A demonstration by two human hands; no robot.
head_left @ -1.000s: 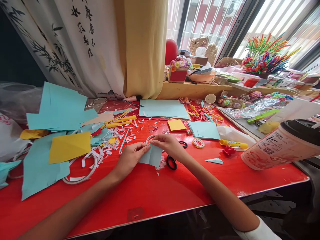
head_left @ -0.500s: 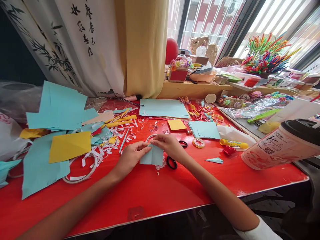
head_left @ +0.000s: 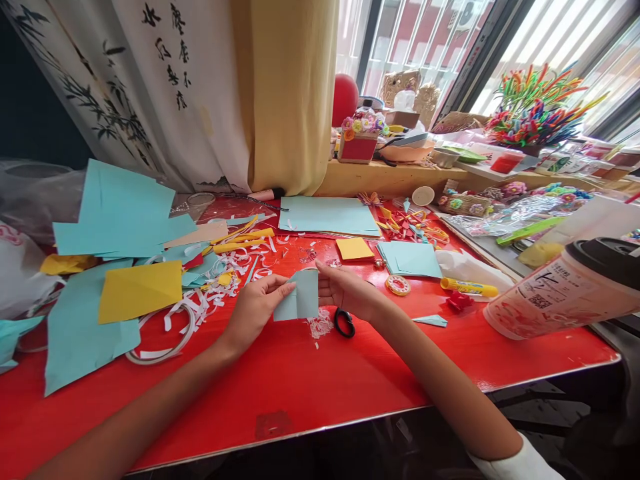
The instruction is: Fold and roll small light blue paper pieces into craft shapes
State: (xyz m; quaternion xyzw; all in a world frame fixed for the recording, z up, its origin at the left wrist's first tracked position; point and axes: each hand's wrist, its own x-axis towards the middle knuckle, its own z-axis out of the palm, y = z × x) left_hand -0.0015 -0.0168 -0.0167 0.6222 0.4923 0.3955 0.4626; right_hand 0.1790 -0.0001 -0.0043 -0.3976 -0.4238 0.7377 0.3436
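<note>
A small folded sheet of light-blue paper (head_left: 307, 297) is held up over the table, a vertical crease running through it. My left hand (head_left: 257, 303) pinches its left edge between thumb and fingers. At the right edge is my right hand (head_left: 347, 290), its thumb by the upper corner and its fingertips partly hidden behind the sheet. Just below that hand lie black-handled scissors (head_left: 344, 323), mostly covered. White paper shreds (head_left: 320, 323) are scattered on the red tabletop under the sheet.
Blue sheets (head_left: 120, 213), a yellow sheet (head_left: 143, 290) and a white ring (head_left: 185, 340) lie left. To the right are a tape roll (head_left: 398, 285), a glue stick (head_left: 469, 287) and a large drink cup (head_left: 555, 293). A blue paper stack (head_left: 330, 217) lies at the back.
The folded paper has turned and dropped slightly, showing a different face. My right hand has shifted right, from pinching the top to the right edge, with its fingers more stretched.
</note>
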